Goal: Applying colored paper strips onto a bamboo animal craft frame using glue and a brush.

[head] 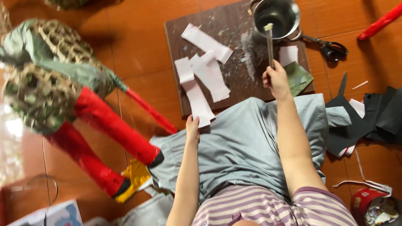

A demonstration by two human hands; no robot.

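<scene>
Bare board (234,90) between paper strips (201,79) and pot (276,16) — scissors (331,49) rightward.
</scene>
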